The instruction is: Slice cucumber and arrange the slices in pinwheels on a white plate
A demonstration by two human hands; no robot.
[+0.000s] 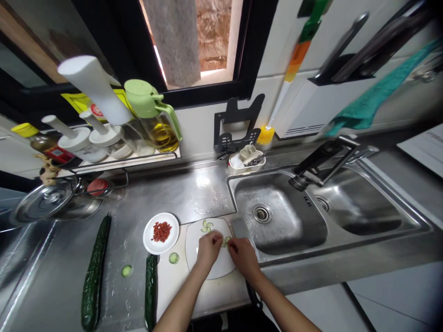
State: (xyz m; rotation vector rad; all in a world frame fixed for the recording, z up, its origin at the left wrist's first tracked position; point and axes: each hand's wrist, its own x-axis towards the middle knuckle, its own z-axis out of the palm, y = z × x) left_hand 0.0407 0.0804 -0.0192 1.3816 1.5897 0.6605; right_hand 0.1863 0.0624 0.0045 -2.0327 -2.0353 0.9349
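A white square plate (211, 269) lies on a pale cutting board under my hands. Thin cucumber slices (206, 226) form a curved pinwheel near its far edge, and a second small group of cucumber slices (225, 241) sits between my fingertips. My left hand (208, 249) is closed in a pinch beside that group; what it pinches is too small to make out. From the other side, my right hand (244, 258) has its fingertips together at a cucumber slice. Left of the plate are a cucumber end piece (173, 258) and a cut cucumber (151, 293).
A small white dish (148, 230) of red berries (161, 232) stands left of the plate. Further left lie a whole cucumber (95, 276) and another cucumber end (126, 270). The double sink (280, 240) is on the right. An oil jug (152, 115) and jars stand on a rack behind.
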